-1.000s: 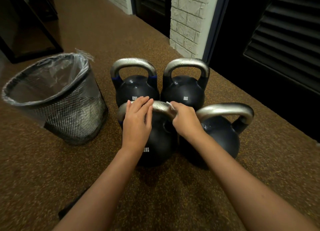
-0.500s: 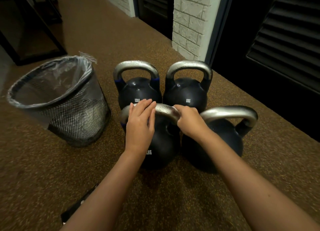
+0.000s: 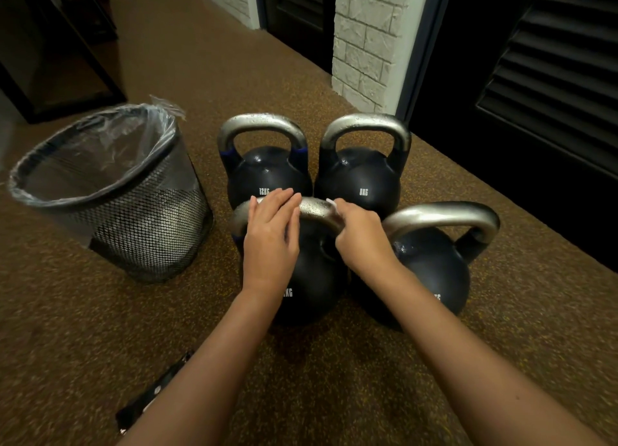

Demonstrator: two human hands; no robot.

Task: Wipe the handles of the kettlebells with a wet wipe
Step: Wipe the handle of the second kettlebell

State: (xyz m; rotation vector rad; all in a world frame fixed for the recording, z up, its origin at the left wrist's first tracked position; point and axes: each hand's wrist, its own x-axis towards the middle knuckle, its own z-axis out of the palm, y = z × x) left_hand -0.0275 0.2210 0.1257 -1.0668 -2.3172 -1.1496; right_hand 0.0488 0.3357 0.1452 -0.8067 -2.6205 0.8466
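4 kettlebells stand in a tight cluster at the centre of the frame, 2 behind and 2 in front, all upright on the speckled brown floor (image 3: 334,378). Both hands work on the front-left kettlebell (image 3: 311,278), whose silver handle (image 3: 316,208) arches left to right across the picture, so its long axis runs sideways to the forearms.

The left hand (image 3: 271,235) lies flat over the left part of that handle, fingers straight and together, pressing down rather than gripping. The right hand (image 3: 361,238) is curled over the right bend of the same handle, and a small white corner of the wet wipe (image 3: 331,201) peeks out at its fingertips; most of the wipe is hidden under the hand.

Judging from this, the wiping hand has the bare middle of the handle lying just to its left, between the 2 hands, so the next stroke would probably run leftward along the arch toward the steadying hand. After that, the nearest handle is that of the front-right kettlebell (image 3: 438,215), just beside the right wrist.

A mesh bin (image 3: 160,231) with a clear liner stands at middle left, well apart from the hands. A dark flat packet (image 3: 150,399) lies at lower left.
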